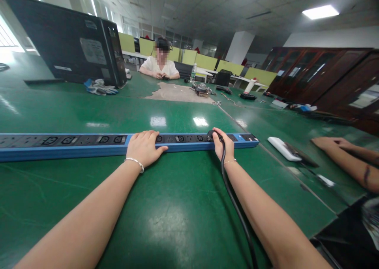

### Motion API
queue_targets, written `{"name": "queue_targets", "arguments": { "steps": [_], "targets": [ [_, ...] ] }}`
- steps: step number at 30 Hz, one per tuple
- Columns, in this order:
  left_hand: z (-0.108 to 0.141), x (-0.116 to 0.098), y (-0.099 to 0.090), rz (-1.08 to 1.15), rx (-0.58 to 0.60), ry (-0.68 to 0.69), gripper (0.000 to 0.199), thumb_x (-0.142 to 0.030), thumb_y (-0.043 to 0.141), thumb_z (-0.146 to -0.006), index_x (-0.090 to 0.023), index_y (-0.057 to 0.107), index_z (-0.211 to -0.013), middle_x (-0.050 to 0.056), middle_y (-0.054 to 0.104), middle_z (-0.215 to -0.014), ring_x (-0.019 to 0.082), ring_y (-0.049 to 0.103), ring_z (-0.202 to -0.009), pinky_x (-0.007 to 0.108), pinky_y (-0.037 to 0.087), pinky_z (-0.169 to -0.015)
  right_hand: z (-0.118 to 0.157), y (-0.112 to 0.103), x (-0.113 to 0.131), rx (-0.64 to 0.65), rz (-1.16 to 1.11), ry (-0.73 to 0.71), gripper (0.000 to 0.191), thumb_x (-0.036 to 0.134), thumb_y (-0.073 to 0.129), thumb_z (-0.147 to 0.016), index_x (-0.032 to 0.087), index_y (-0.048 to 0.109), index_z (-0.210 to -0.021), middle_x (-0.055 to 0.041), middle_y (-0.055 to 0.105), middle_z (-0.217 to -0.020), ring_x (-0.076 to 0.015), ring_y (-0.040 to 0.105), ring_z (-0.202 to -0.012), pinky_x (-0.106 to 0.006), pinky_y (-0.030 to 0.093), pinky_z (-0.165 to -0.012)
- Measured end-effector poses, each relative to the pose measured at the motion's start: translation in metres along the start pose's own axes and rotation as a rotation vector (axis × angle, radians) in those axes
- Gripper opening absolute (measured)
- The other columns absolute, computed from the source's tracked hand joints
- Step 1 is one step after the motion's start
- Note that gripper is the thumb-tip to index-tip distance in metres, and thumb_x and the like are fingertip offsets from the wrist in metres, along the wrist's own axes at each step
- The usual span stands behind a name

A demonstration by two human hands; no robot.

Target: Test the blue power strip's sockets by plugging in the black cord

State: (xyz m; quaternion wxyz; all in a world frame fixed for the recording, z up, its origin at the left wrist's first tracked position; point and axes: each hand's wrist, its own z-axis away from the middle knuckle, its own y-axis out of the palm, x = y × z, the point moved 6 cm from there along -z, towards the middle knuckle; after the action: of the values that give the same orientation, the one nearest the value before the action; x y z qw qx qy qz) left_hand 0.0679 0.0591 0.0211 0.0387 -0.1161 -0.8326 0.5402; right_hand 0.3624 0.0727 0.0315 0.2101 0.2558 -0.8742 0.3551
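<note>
A long blue power strip with black sockets lies across the green table. My left hand rests over the strip near its middle, fingers over the far edge and thumb stretched to the right along the near side. Toward the strip's right end, my right hand grips a black plug at the sockets; whether the plug is fully seated cannot be made out. From it a black cable runs down toward me beside my right forearm.
A black computer case stands at the back left beside gloves. A person sits across the table. On the right, another person's arms rest near a white device. Brown cardboard lies beyond the strip.
</note>
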Motion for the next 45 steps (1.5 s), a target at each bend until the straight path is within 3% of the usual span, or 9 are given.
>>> {"name": "queue_targets", "arguments": {
  "steps": [8, 18, 26, 30, 38, 42, 43, 45],
  "targets": [
    [0.000, 0.000, 0.001, 0.001, -0.015, 0.009, 0.062, -0.060, 0.044, -0.080, -0.016, 0.054, -0.122, 0.012, 0.060, -0.123, 0.027, 0.051, -0.117, 0.040, 0.033, -0.097, 0.003, 0.004, 0.007, 0.009, 0.149, -0.043, 0.043, 0.045, 0.042, -0.088, 0.019, 0.065, -0.114, -0.0093, 0.070, -0.104, -0.0242, 0.066, -0.093, -0.035, 0.050, -0.083],
    [0.000, 0.001, 0.001, 0.029, -0.006, 0.002, 0.062, -0.061, 0.043, -0.080, -0.018, 0.053, -0.123, 0.012, 0.059, -0.124, 0.027, 0.050, -0.118, 0.040, 0.032, -0.098, 0.004, 0.004, 0.008, 0.027, 0.236, -0.092, 0.036, 0.041, 0.045, -0.086, 0.023, 0.068, -0.108, -0.0061, 0.073, -0.092, -0.0221, 0.067, -0.080, -0.033, 0.052, -0.076],
    [0.001, 0.001, 0.001, 0.009, 0.006, 0.000, 0.062, -0.061, 0.042, -0.080, -0.018, 0.052, -0.125, 0.011, 0.058, -0.126, 0.026, 0.049, -0.119, 0.039, 0.031, -0.099, 0.013, 0.006, 0.016, 0.075, 0.324, -0.166, 0.038, 0.036, 0.042, -0.089, 0.021, 0.064, -0.116, -0.0075, 0.071, -0.102, -0.0231, 0.065, -0.090, -0.036, 0.048, -0.087],
    [0.001, 0.001, 0.001, 0.019, 0.021, 0.002, 0.064, -0.062, 0.042, -0.080, -0.017, 0.052, -0.125, 0.012, 0.058, -0.127, 0.027, 0.048, -0.120, 0.040, 0.031, -0.100, 0.015, 0.007, 0.014, 0.072, 0.296, -0.171, 0.037, 0.035, 0.044, -0.088, 0.022, 0.063, -0.116, -0.0055, 0.070, -0.106, -0.0221, 0.065, -0.091, -0.037, 0.046, -0.092],
    [0.001, 0.001, 0.001, 0.001, -0.002, 0.011, 0.062, -0.062, 0.041, -0.081, -0.020, 0.052, -0.124, 0.010, 0.058, -0.126, 0.026, 0.048, -0.120, 0.039, 0.032, -0.100, 0.012, 0.007, 0.009, -0.009, 0.132, -0.039, 0.036, 0.040, 0.044, -0.087, 0.023, 0.066, -0.110, -0.0056, 0.070, -0.104, -0.0219, 0.065, -0.094, -0.035, 0.050, -0.086],
    [0.001, 0.001, 0.001, 0.022, -0.013, 0.013, 0.062, -0.061, 0.043, -0.080, -0.017, 0.053, -0.123, 0.011, 0.059, -0.125, 0.027, 0.049, -0.118, 0.040, 0.032, -0.098, 0.011, -0.010, 0.026, -0.204, -0.066, 0.020, 0.041, 0.044, 0.041, -0.089, 0.020, 0.064, -0.111, -0.0072, 0.067, -0.113, -0.0210, 0.061, -0.105, -0.036, 0.046, -0.095],
    [0.001, 0.001, 0.001, 0.025, -0.013, 0.014, 0.062, -0.060, 0.044, -0.080, -0.017, 0.053, -0.123, 0.012, 0.059, -0.124, 0.027, 0.049, -0.118, 0.040, 0.033, -0.098, 0.014, -0.009, 0.035, -0.212, -0.116, 0.016, 0.041, 0.045, 0.041, -0.089, 0.019, 0.064, -0.112, -0.0072, 0.066, -0.114, -0.0208, 0.061, -0.106, -0.036, 0.045, -0.096],
    [0.001, 0.001, 0.001, 0.028, -0.015, 0.012, 0.062, -0.060, 0.045, -0.080, -0.016, 0.053, -0.123, 0.012, 0.059, -0.124, 0.027, 0.049, -0.118, 0.040, 0.033, -0.098, 0.020, 0.007, 0.058, -0.089, -0.200, -0.036, 0.038, 0.045, 0.045, -0.088, 0.020, 0.065, -0.108, -0.0058, 0.068, -0.110, -0.0204, 0.062, -0.104, -0.035, 0.046, -0.095]
  ]
}}
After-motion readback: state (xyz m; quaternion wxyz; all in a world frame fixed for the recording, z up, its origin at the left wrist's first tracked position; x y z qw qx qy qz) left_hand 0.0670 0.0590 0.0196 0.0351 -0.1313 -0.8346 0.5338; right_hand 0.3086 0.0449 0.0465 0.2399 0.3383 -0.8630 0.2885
